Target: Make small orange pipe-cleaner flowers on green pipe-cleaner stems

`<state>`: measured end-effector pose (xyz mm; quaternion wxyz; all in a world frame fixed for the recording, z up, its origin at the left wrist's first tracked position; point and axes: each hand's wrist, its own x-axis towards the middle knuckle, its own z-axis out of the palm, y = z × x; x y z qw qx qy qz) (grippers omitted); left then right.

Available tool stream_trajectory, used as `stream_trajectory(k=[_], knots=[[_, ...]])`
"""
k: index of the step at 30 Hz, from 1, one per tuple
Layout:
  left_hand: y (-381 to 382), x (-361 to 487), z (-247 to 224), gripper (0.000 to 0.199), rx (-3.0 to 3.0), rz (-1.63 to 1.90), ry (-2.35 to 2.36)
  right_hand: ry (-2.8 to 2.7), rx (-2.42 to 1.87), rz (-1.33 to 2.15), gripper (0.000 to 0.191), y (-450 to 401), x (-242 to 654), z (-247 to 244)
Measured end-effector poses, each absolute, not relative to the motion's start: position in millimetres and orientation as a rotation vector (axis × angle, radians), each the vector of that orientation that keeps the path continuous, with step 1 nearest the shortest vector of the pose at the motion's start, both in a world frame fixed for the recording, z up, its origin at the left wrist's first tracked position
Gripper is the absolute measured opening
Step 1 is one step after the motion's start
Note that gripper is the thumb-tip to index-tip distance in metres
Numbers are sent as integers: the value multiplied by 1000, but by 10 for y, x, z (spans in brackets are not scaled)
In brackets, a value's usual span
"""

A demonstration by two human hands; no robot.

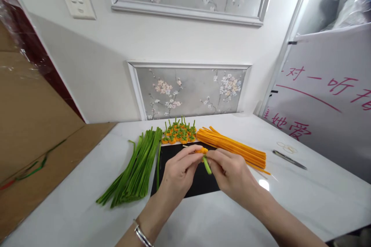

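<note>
Over a black mat (199, 183), my left hand (181, 166) pinches a small orange fuzzy piece (202, 150) from the left. A green stem (207, 166) hangs from that piece, pointing down toward me. My right hand (232, 168) closes its fingertips on the right side of the same piece, beside the stem. Fingers cover much of the piece. Behind my hands stand several small orange pumpkin shapes (179, 133) with green tops. A bundle of green fuzzy stems (136, 170) lies left of the mat, and a bundle of orange ones (234, 144) lies to the right.
On the white table (319, 197), tweezers (290, 159) and thin rubber bands (286, 147) lie at the right. Cardboard (34, 154) borders the left side. A panelled wall (191, 42) rises behind, and a board with red writing (324, 104) stands at the right.
</note>
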<state>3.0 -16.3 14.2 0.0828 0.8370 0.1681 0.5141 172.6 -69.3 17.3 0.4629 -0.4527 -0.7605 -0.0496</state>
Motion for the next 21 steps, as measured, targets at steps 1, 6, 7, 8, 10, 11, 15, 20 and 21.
stream_trajectory(k=[1, 6, 7, 8, 10, 11, 15, 20, 21], knots=[[-171, 39, 160, 18, 2406, 1465, 554, -1936, -1044, -315, 22, -670, 1754, 159], [-190, 45, 220, 20, 2039, 1180, 643, -2102, -931, -613, 26, -583, 1867, 186], [-190, 42, 224, 19, 2000, 1172, 651, -2083, -967, -523, 24, -582, 1875, 209], [-189, 40, 226, 19, 1971, 1176, 662, -2049, -1015, -397, 20, -586, 1877, 235], [-190, 36, 229, 19, 1942, 1199, 673, -1955, -1109, -114, 15, -610, 1868, 290], [-193, 36, 231, 19, 1940, 1208, 673, -1912, -1143, 1, 13, -626, 1859, 315], [-210, 45, 247, 19, 1974, 1229, 649, -1861, -1171, 112, 13, -678, 1802, 369], [-219, 72, 244, 14, 2008, 1283, 592, -1916, -1205, -14, 15, -665, 1710, 361], [-216, 76, 239, 13, 2011, 1295, 585, -1911, -1217, -1, 16, -654, 1698, 360]])
